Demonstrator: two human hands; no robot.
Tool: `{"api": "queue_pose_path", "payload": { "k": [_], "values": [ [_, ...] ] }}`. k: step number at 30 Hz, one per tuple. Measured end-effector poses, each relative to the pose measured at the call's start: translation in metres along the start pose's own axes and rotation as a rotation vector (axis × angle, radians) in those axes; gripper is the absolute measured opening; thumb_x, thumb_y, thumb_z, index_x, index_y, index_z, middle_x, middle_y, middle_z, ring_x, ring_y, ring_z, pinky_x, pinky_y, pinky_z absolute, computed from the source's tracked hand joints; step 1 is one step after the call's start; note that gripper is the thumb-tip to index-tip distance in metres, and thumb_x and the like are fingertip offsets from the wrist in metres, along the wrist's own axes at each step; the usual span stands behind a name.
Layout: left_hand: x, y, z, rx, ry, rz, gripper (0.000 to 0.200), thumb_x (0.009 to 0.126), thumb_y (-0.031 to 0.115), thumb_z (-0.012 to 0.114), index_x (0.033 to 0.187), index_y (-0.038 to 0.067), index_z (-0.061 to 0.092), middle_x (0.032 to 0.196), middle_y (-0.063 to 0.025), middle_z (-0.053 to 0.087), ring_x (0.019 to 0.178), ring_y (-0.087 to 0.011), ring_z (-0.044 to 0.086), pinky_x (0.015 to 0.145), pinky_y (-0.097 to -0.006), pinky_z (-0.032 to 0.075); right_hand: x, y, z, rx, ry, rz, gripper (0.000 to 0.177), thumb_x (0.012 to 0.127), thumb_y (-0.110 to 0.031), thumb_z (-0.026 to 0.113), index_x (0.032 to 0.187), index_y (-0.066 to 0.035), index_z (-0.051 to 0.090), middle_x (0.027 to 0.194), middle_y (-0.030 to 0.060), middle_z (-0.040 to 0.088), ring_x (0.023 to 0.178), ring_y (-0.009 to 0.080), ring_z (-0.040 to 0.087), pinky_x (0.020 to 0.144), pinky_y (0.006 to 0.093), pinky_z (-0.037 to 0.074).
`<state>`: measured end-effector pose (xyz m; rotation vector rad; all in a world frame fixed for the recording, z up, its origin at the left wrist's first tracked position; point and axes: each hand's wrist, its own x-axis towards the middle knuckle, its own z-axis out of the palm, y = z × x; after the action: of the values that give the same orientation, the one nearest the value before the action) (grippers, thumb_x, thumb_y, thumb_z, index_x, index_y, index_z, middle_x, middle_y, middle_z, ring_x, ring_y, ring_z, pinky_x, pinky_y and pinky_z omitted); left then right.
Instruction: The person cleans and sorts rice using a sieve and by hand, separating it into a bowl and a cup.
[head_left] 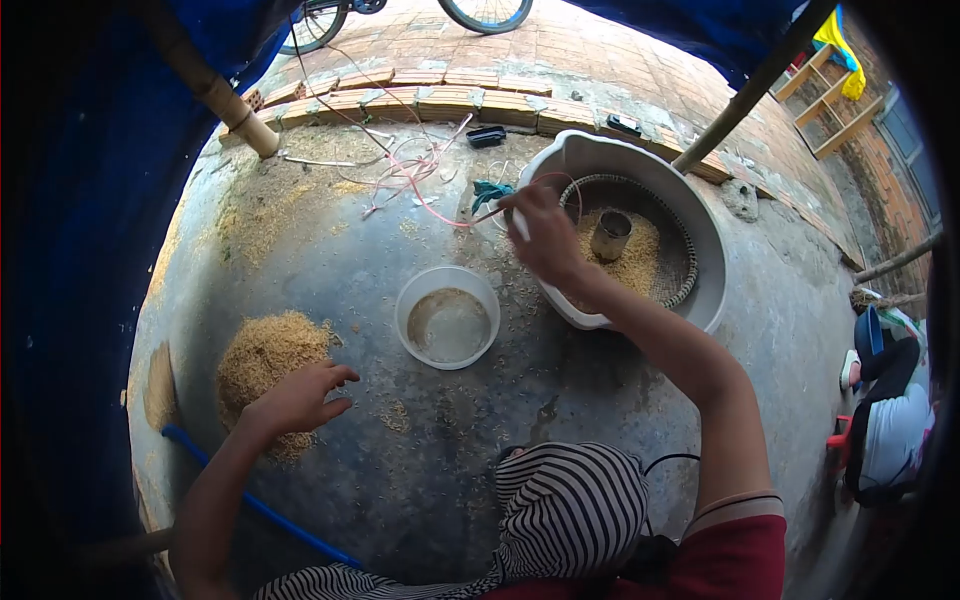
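Black-and-white striped cloth (575, 505), one folded mass, lies nearest the viewer, below both hands. Right arm: extended forward across the rim of one large grey plastic tub (711, 262), elbow bent, wrist angled inward; the right hand (546, 236) has its fingers curled together, pinching one thin brown rod (486, 216), which projects leftward from the grip. Left arm: raised from the lower edge, forearm slanting inward; the left hand (300, 396) is loosely spread, thumb apart from the fingers, above the near side of one mound of golden husks (272, 345). Whether it touches them cannot be told.

Counted about the right-hand grip: to its right, inside the tub, one round woven sieve with a pale rim (692, 245), containing yellow grain (641, 262) and one upright cylindrical metal can (611, 236); just beyond the fingertips, one teal cloth scrap (488, 192); nearer and to its left, one round translucent plastic bowl (441, 281); farther left, one blue hose (285, 520), behind the left hand.
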<state>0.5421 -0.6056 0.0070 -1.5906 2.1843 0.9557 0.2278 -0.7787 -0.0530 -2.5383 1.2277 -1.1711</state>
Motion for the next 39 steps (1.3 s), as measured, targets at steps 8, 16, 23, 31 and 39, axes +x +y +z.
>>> {"api": "queue_pose_path", "payload": {
  "k": [8,16,23,31,39],
  "values": [
    [0.021,0.028,-0.010,0.024,0.003,-0.128,0.038,0.086,0.022,0.052,0.121,0.006,0.047,0.111,-0.0139,0.050,0.100,-0.0258,0.054,0.089,-0.0372,0.044,-0.091,0.113,0.035,0.031,0.198,0.698,0.022,0.083,-0.011,0.052,0.103,-0.002,0.052,0.097,0.0143,0.049,0.086,0.0242,0.052,0.075,0.0347,0.043],
    [0.046,0.047,-0.043,0.034,-0.008,-0.236,0.038,0.086,0.020,0.052,0.120,0.005,0.048,0.110,-0.0136,0.051,0.101,-0.0268,0.054,0.091,-0.0372,0.043,-0.086,0.083,0.022,0.242,-0.174,0.563,0.012,0.079,-0.006,0.051,0.090,-0.006,0.057,0.090,0.0119,0.048,0.085,0.0256,0.052,0.073,0.0349,0.043],
    [0.103,0.053,-0.050,0.136,-0.023,-0.046,0.039,0.082,0.016,0.055,0.119,0.005,0.049,0.111,-0.0151,0.050,0.103,-0.0291,0.052,0.091,-0.0380,0.042,-0.086,0.080,0.022,0.221,-0.187,0.517,0.010,0.075,-0.004,0.052,0.082,-0.005,0.059,0.087,0.0129,0.050,0.085,0.0287,0.052,0.075,0.0367,0.042],
    [0.214,0.083,-0.082,-0.082,0.490,0.327,0.048,0.080,0.013,0.058,0.124,0.004,0.041,0.120,-0.0207,0.042,0.102,-0.0330,0.051,0.091,-0.0381,0.040,-0.082,0.073,0.017,0.153,-0.144,0.332,0.008,0.077,-0.004,0.052,0.081,-0.005,0.059,0.084,0.0127,0.052,0.085,0.0297,0.052,0.076,0.0390,0.042],
    [0.343,0.090,-0.021,-0.260,0.731,0.542,0.053,0.080,0.019,0.055,0.127,0.004,0.036,0.122,-0.0234,0.041,0.110,-0.0376,0.046,0.094,-0.0392,0.038,-0.065,0.048,-0.022,-0.095,-0.429,0.105,0.020,0.077,-0.013,0.052,0.094,-0.005,0.060,0.088,0.0137,0.057,0.086,0.0300,0.052,0.078,0.0391,0.043]
  ]
}}
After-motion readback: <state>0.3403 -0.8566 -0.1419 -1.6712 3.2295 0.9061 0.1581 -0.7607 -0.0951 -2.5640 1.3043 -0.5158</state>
